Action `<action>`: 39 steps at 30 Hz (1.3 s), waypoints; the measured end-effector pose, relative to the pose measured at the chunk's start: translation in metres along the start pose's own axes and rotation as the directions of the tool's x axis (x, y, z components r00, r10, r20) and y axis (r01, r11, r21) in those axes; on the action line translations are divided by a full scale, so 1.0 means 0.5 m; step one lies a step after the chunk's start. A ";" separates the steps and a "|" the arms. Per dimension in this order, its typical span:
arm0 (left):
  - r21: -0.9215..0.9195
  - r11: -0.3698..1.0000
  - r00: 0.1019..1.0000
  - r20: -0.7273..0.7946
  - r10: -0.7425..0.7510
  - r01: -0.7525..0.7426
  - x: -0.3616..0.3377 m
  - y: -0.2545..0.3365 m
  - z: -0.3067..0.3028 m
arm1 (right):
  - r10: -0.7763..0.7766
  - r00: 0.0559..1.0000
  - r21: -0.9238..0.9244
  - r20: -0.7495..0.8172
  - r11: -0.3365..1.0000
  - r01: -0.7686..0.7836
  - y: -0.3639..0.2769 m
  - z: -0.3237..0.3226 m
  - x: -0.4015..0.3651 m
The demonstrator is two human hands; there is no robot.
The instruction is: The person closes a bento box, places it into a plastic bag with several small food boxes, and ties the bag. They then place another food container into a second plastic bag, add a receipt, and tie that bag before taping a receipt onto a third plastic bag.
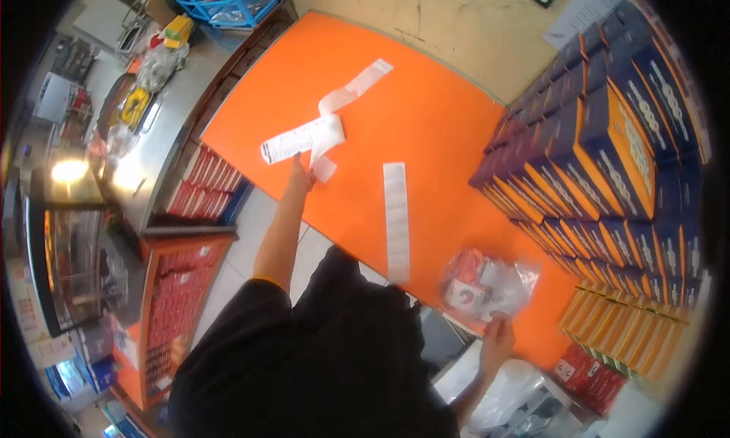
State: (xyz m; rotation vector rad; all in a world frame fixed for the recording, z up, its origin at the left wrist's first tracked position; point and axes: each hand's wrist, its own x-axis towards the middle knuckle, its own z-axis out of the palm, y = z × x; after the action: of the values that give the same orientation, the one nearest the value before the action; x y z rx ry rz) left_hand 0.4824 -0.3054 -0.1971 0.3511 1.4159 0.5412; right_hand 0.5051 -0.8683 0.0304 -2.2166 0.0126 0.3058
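Observation:
My left hand (303, 173) is at the near end of a curled white paper strip (300, 140), with thumb and fingers closing on its edge. The strip has small dark print on one part and twists back across the orange tabletop (346, 210). A second white strip (396, 221), divided into sections like labels, lies flat between my hands. At the right, my right hand (498, 338) has its fingers curled at the lower edge of a clear plastic bag (506, 282). Red and white pieces show inside the bag; their kind is hard to make out.
Stacked dark blue and orange boxes (566, 153) stand along the right side, with yellow boxes (623, 328) and red boxes (589, 377) below. A blue basket (224, 1) sits at the back left. A metal counter (171, 111) runs along the left.

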 end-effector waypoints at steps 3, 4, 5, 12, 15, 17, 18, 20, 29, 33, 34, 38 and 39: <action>0.095 0.961 0.952 0.139 -0.272 0.260 0.095 0.084 0.027 | -0.086 0.992 0.079 -0.090 0.992 0.093 -0.067 0.122 -0.006; 0.054 0.993 0.978 0.175 -0.117 0.109 0.162 0.083 0.043 | -0.062 0.992 0.127 -0.110 0.989 0.076 -0.104 0.171 -0.002; 0.006 0.999 0.978 0.202 0.045 -0.047 0.205 0.091 0.056 | -0.037 0.991 0.178 -0.127 0.982 0.059 -0.141 0.221 0.009; 0.893 -0.058 0.553 0.325 0.767 -0.446 0.073 0.167 0.150 | -0.582 0.747 0.033 0.321 0.795 0.605 -0.327 0.660 0.180; 0.689 -0.294 0.401 0.658 0.637 -0.662 0.147 0.167 0.121 | -0.667 0.701 -0.076 0.251 0.708 0.702 -0.383 0.845 0.253; 0.572 -0.426 0.349 0.796 0.494 -0.701 0.130 0.186 0.109 | -0.654 0.645 0.004 0.395 0.704 0.711 -0.374 0.916 0.290; 0.573 -0.427 0.358 0.798 0.484 -0.699 0.144 0.199 0.105 | -0.644 0.653 0.003 0.399 0.713 0.701 -0.337 0.949 0.320; 0.358 -0.448 0.178 0.901 0.396 -0.819 0.185 0.231 0.073 | -0.723 0.458 0.008 0.517 0.539 0.842 -0.229 0.997 0.361; 0.282 -0.288 0.119 0.872 0.475 -0.915 0.151 0.246 0.165 | -0.702 0.374 0.012 0.606 0.478 0.878 -0.276 0.705 0.336; 0.450 0.205 0.475 0.875 0.092 -0.869 0.081 0.069 0.380 | -0.662 0.339 0.148 0.668 0.565 0.812 -0.285 0.710 0.265; 0.437 0.218 0.462 0.883 0.080 -0.872 0.059 0.046 0.403 | -0.661 0.355 0.183 0.661 0.600 0.779 -0.283 0.706 0.244; 0.713 0.595 0.255 0.695 -0.673 -0.372 0.034 -0.093 0.433 | -0.635 0.421 0.067 0.648 0.598 0.798 -0.234 0.673 0.183; 0.652 0.474 0.156 0.669 -0.727 -0.591 0.036 -0.136 0.412 | -0.624 0.441 0.043 0.645 0.606 0.794 -0.214 0.665 0.171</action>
State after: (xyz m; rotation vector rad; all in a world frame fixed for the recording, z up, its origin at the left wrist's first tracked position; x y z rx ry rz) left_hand 0.6968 -0.3343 -0.2209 1.2502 0.0734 -0.7271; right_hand 0.5290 -0.5342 -0.1012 -2.0404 -1.4011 0.5350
